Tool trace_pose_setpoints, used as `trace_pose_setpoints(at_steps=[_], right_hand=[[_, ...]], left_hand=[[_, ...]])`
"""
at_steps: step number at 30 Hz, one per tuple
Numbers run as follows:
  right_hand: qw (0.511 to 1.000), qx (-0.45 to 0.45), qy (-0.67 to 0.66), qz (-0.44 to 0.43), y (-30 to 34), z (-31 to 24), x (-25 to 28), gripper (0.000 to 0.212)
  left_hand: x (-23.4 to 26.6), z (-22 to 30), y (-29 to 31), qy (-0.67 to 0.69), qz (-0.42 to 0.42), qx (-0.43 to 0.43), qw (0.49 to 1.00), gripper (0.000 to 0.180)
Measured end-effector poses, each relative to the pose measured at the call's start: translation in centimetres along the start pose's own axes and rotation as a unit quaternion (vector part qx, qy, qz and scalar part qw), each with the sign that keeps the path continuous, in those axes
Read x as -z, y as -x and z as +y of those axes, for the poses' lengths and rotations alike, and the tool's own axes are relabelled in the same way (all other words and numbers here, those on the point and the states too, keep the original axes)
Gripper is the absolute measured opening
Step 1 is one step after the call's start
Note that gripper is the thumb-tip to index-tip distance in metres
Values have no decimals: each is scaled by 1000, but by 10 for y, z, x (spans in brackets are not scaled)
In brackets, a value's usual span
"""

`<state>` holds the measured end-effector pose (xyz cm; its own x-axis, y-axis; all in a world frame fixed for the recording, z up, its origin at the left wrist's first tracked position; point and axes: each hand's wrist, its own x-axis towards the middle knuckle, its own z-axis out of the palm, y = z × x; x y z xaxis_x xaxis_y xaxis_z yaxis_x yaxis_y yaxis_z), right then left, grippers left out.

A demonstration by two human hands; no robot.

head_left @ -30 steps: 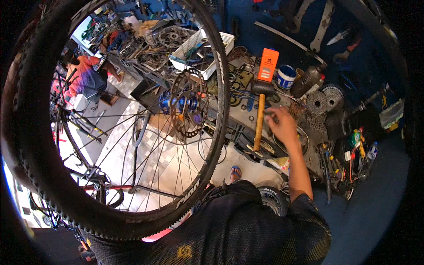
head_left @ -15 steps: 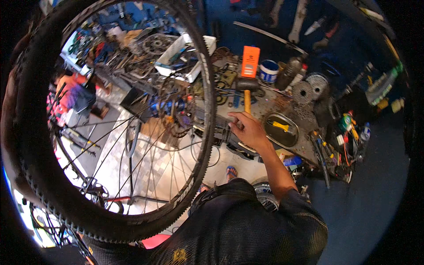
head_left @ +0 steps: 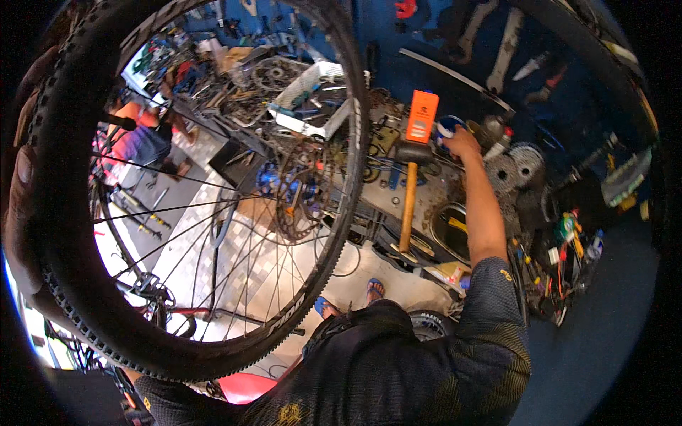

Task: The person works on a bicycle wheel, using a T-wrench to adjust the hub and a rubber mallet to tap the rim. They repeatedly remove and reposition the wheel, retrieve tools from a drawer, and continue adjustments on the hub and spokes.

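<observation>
A bicycle wheel [head_left: 359,142] with a knobbly black tyre stands upright on my left side, close to the view. My left hand [head_left: 25,170] grips its tyre at the far left edge; only some fingers show. My right arm stretches over the workbench, and my right hand [head_left: 463,144] is closed at the rim of a small blue and white tub [head_left: 449,123]. Part of the tub is hidden behind the hand. Just left of it lies a mallet [head_left: 408,202] with a dark head and wooden handle, next to an orange box [head_left: 422,116].
Cassettes of sprockets [head_left: 526,165] and a metal tray [head_left: 449,228] are on the bench [head_left: 383,193]. A white basket [head_left: 302,126] of tools stands beyond the wheel. Tools hang on the blue wall [head_left: 426,35]. Another person [head_left: 142,138] crouches at the left.
My right hand has moved from above the near bench, by the mallet's handle, forward and right to the tub. The wheel stays in my left hand. The view has shifted slightly.
</observation>
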<state>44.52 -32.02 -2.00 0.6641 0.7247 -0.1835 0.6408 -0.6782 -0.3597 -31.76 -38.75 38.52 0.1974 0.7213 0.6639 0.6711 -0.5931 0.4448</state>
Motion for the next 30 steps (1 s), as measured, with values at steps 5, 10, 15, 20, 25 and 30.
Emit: trace_pose_setpoints(at_steps=[5,10,15,20,25,30], right_hand=[[994,-29,64,-85,-57,-1,-7,55],[984,-67,-37,-159,-63,-8,-7,44],[977,-68,-54,-193,-60,-12,-2,45],[974,-64,-81,-201,-71,-2,-7,55],[992,-52,-115,-20,-38,-23,9,53],[881,315,-338,102,112,-58,52,38]], left_hand=[[13,17,3,-14,0,10,1000,63],[21,28,9,-28,3,14,1000,64],[23,34,10,-32,7,14,999,64],[16,36,4,-29,3,9,1000,64],[7,31,-7,-17,-9,-7,1000,64],[-1,31,-23,-4,-25,-19,1000,65]])
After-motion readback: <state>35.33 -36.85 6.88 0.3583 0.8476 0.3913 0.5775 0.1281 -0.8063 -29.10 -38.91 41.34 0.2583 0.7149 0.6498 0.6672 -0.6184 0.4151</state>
